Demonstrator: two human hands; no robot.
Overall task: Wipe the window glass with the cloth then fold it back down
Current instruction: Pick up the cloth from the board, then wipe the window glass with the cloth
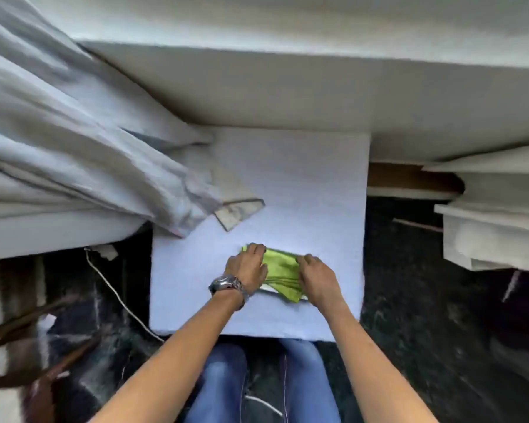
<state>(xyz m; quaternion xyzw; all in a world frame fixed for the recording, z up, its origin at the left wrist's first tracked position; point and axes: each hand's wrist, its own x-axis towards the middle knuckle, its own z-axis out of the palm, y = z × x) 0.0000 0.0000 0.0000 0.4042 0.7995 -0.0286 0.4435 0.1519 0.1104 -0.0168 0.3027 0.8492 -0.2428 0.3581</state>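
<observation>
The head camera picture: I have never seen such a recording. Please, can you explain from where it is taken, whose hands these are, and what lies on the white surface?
There is no machine here. A person wears one wide camera on the head, so you look down along their own arms. The left hand, with a wristwatch, and the right hand both rest on a folded green cloth. The cloth lies on a white table. A grey curtain hangs at the left, its corner touching the table. Below, the person's blue jeans show.

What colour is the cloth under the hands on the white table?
The cloth is bright lime green, seen in the head view, the only one.
</observation>
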